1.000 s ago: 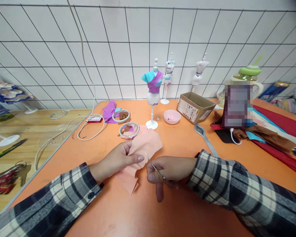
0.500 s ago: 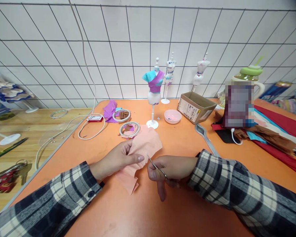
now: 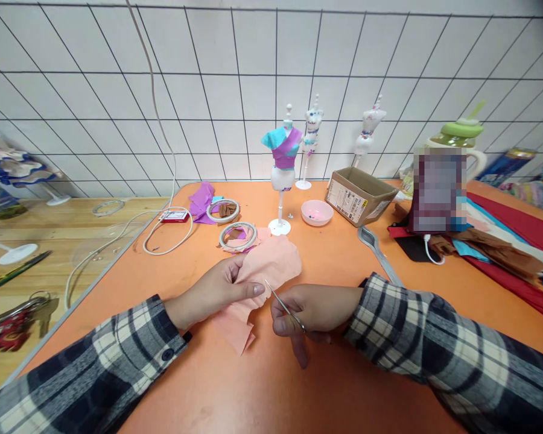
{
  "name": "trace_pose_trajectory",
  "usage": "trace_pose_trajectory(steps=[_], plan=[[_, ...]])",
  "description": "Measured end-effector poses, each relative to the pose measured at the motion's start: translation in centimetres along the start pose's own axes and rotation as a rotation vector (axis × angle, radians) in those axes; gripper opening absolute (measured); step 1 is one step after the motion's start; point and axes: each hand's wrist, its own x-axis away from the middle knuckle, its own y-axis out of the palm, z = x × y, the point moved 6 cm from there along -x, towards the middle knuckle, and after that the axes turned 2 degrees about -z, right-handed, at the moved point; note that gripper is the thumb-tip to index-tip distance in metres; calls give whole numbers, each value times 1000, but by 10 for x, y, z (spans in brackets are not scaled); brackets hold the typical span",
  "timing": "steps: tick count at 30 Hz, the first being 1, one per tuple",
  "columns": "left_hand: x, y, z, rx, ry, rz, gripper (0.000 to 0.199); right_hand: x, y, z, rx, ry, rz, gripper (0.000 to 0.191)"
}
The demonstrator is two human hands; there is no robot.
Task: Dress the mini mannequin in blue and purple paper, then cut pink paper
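My left hand (image 3: pixel 221 292) pinches a sheet of peach crepe paper (image 3: pixel 271 262) between thumb and fingers. The sheet is creased, and its lower part hangs toward me with a ragged cut edge. In my right hand (image 3: pixel 298 310) is a small pair of metal scissors (image 3: pixel 284 306), with my fingers through and around the handles. Their tips point up and left and touch the paper beside my left thumb. Just beyond the paper stands a small white mannequin (image 3: pixel 283 178) wrapped in turquoise and purple crepe paper.
Two tape rolls (image 3: pixel 238 237) lie behind my left hand, near purple paper (image 3: pixel 201 202). A pink bowl (image 3: pixel 317 213), a cardboard box (image 3: pixel 360 196) and a grey strap-like item (image 3: pixel 380 254) are to the right. A white cable (image 3: pixel 147 238) loops at left. A propped phone (image 3: pixel 437 193) stands at right.
The far edge of the peach paper has shifted slightly right and toward me and curls more. The scissor tips have moved slightly left along the paper. My left hand stays in place.
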Motion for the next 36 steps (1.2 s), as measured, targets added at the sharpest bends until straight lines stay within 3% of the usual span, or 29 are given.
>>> trace_pose_trajectory(steps=[36], plan=[[1, 7, 6, -10, 40, -77, 46, 1, 1, 1, -26, 0, -41, 56]])
